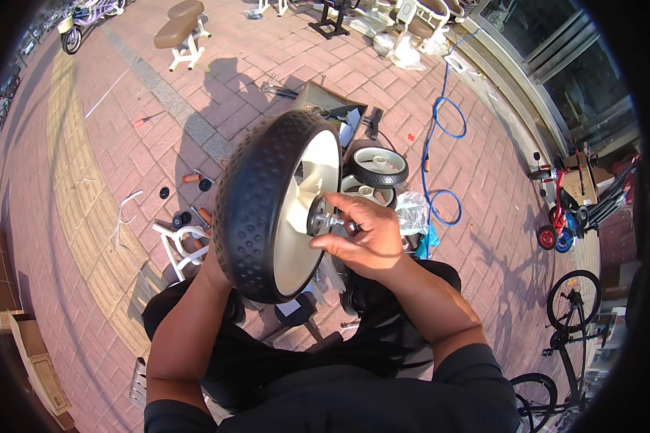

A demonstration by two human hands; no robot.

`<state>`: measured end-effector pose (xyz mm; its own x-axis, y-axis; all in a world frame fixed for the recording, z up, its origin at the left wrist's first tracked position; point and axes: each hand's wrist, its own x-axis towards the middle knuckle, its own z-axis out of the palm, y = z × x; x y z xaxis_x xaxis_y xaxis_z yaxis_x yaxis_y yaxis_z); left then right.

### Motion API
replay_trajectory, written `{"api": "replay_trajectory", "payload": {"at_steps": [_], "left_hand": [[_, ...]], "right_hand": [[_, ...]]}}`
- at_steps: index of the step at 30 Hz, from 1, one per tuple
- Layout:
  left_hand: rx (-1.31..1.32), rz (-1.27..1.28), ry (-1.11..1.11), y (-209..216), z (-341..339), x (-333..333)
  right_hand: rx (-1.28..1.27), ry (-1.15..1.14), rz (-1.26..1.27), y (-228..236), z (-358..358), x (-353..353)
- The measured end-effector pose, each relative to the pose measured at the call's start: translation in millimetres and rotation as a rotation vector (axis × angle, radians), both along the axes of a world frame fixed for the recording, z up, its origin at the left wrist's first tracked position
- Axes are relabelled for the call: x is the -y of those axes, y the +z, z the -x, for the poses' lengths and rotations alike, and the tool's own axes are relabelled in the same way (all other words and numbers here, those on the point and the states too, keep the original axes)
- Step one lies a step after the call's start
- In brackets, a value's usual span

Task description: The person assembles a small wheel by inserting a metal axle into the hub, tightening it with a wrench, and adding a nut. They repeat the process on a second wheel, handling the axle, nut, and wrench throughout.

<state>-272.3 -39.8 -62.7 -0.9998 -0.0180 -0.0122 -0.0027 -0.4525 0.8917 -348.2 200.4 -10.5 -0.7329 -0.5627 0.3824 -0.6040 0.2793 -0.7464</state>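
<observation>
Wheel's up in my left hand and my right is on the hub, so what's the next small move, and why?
Probably keep turning the small metal hub fitting with the right hand. Its fingertips already pinch that fitting at the centre of the white rim, and the left hand, mostly hidden behind the tyre, holds the wheel up on edge. Whether the fitting is fully seated cannot be told.

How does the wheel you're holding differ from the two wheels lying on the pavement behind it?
The held wheel is up on edge between the left hand and right hand; the two ground wheels lie flat. The held wheel looks larger, though it is nearer the camera. Its tread is dimpled; theirs looks ribbed. All have black tyres and pale hubs.
</observation>
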Motion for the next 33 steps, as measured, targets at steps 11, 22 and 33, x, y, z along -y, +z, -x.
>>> {"api": "replay_trajectory", "payload": {"at_steps": [11,22,33], "left_hand": [[-0.013,-0.07,0.003,-23.1,6.5,0.8],[0.051,-0.27,0.041,8.1,9.6,-17.9],[0.071,-0.374,0.103,4.3,15.1,4.8]], "right_hand": [[-0.08,-0.011,-0.016,-18.1,1.1,9.1],[0.897,0.077,0.507,-4.8,11.4,4.2],[0.79,-0.293,0.008,-106.7,71.1,-45.6]]}}
